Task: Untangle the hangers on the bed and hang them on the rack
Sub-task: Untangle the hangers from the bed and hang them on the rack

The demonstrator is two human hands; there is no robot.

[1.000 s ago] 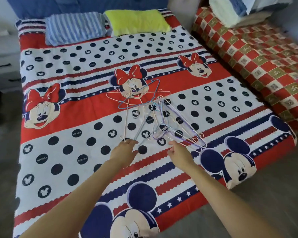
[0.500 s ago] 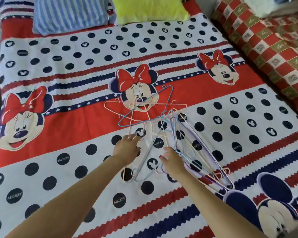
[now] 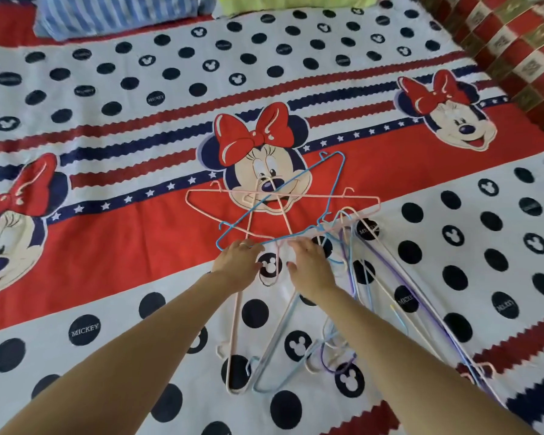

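Note:
A tangle of thin wire hangers (image 3: pixel 327 233) lies on the Mickey-print bed sheet (image 3: pixel 107 246). A blue hanger (image 3: pixel 334 185) and a pink hanger (image 3: pixel 311 196) cross over the printed face at the far end. Purple hangers (image 3: pixel 351 279) and pale blue ones (image 3: pixel 280 340) trail toward me on the right. My left hand (image 3: pixel 236 262) reaches in with fingers straight, its fingertips at the blue hanger's lower bar. My right hand (image 3: pixel 311 266) hovers just right of it, fingers spread over the knot in the middle. Neither hand grips a hanger. No rack is in view.
A striped blue pillow (image 3: pixel 117 14) and a yellow-green pillow (image 3: pixel 296 1) lie at the head of the bed. A red and gold checked blanket (image 3: pixel 515 51) borders the bed at the upper right.
Both hands have moved forward from the near end of the hanger pile to its middle. The view has closed in on the bed. The hangers lie as before.

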